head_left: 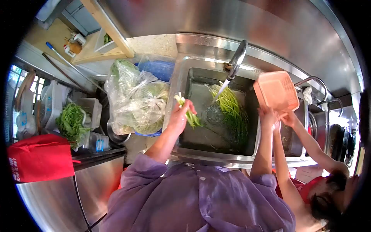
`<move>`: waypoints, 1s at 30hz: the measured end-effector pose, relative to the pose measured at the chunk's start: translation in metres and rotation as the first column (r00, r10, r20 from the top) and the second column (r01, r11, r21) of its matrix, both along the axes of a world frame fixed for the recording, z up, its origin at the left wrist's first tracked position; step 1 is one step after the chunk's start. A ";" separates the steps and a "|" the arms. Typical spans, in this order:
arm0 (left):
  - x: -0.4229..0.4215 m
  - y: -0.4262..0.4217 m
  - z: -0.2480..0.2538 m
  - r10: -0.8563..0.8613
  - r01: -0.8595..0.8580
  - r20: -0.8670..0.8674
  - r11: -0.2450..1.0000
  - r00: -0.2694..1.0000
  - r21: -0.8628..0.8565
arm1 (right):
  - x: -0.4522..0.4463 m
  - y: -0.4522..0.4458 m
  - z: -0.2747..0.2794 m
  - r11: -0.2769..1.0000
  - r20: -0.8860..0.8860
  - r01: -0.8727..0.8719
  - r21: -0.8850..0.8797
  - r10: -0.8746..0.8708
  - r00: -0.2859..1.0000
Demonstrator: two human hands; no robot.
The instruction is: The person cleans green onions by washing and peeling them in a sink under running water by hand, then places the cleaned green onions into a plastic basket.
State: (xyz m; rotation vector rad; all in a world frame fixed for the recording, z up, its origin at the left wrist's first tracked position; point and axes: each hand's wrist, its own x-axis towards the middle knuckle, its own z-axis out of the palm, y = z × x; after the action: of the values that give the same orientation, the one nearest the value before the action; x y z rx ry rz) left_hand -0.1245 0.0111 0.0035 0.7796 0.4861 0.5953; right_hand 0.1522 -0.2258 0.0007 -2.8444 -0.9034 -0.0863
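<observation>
My left hand (pixel 179 117) is closed around a small bunch of scallions (pixel 192 119) at the sink's left side, white ends up and green leaves hanging down. On the right, my right hand (pixel 267 118) grips the near edge of an orange plastic basket (pixel 277 92), tilted over the sink's right rim. A co-worker's hand (pixel 287 117) is at the same basket. Between my hands, a larger heap of scallions (pixel 232 108) lies in the water of the steel sink (pixel 220 154). Water runs from the faucet (pixel 236 62) onto that heap.
Left of the sink stand clear plastic bags of leafy vegetables (pixel 135 100) and a blue container (pixel 158 69). Further left are greens in a basket (pixel 71 121) and a red bag (pixel 40 158). A second basin (pixel 291 143) adjoins on the right, beside the co-worker (pixel 309 189).
</observation>
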 end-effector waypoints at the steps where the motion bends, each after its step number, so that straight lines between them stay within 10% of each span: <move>1: -0.005 0.000 -0.001 0.023 -0.022 -0.038 0.999 0.999 0.045 | -0.002 0.015 0.004 0.970 0.052 0.096 -0.222 -0.086 0.995; 4: -0.013 0.001 -0.007 0.045 -0.045 -0.024 0.999 0.999 0.011 | -0.003 0.059 0.003 0.831 0.192 0.162 -0.533 -0.068 0.979; 8: -0.022 0.000 -0.006 0.025 -0.024 0.024 0.998 0.999 -0.057 | -0.011 0.082 -0.004 0.922 0.206 -0.075 -0.380 0.163 0.965; 11: -0.027 0.006 -0.010 -0.015 0.018 0.046 0.998 0.999 -0.059 | 0.006 0.081 -0.029 0.983 0.269 -0.080 -0.163 0.123 0.955; 19: -0.039 0.015 -0.002 -0.040 0.037 -0.080 0.999 0.996 -0.029 | 0.027 0.094 -0.048 0.972 0.220 0.006 -0.236 0.047 0.974; 23: -0.035 0.015 0.008 -0.082 0.082 -0.019 0.996 0.996 -0.025 | -0.030 0.089 -0.008 0.997 0.391 0.012 0.082 -0.044 0.919; 30: -0.007 0.015 0.053 -0.143 0.143 0.021 0.990 0.990 -0.016 | -0.098 0.120 -0.074 0.967 -0.397 0.104 0.234 -0.003 0.918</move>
State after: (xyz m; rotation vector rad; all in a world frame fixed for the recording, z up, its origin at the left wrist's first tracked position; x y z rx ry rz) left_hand -0.1311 0.0261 0.0561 0.7846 0.4129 0.4648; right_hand 0.0540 -0.1056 -0.0731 -2.5161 -0.6725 0.3333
